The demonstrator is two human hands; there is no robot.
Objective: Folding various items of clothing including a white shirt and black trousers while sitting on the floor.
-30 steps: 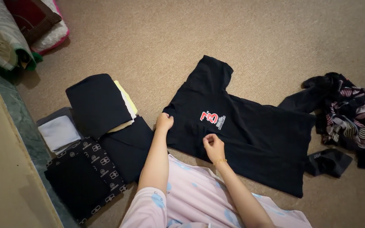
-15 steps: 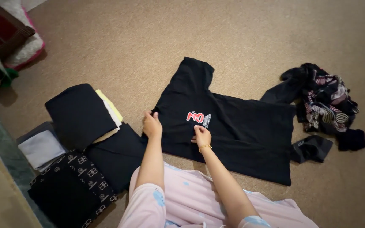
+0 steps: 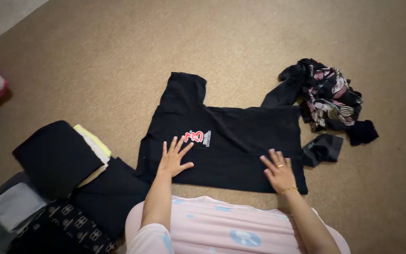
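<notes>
both hands, left hand [image 3: 175,159] and right hand [image 3: 279,171], lay open and flat on a black shirt [image 3: 240,141] spread on the carpet [image 3: 118,56], gripping nothing; smoothing step, a fold likely due next.

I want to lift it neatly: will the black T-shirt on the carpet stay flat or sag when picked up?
The black T-shirt lies thin and flat under the left hand and right hand, so it will probably droop. It looks light. The carpet may drag on it.

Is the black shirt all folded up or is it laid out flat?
Laid out flat. The black shirt is spread on the carpet, one sleeve sticking out, with the left hand and right hand pressed open on it.
</notes>
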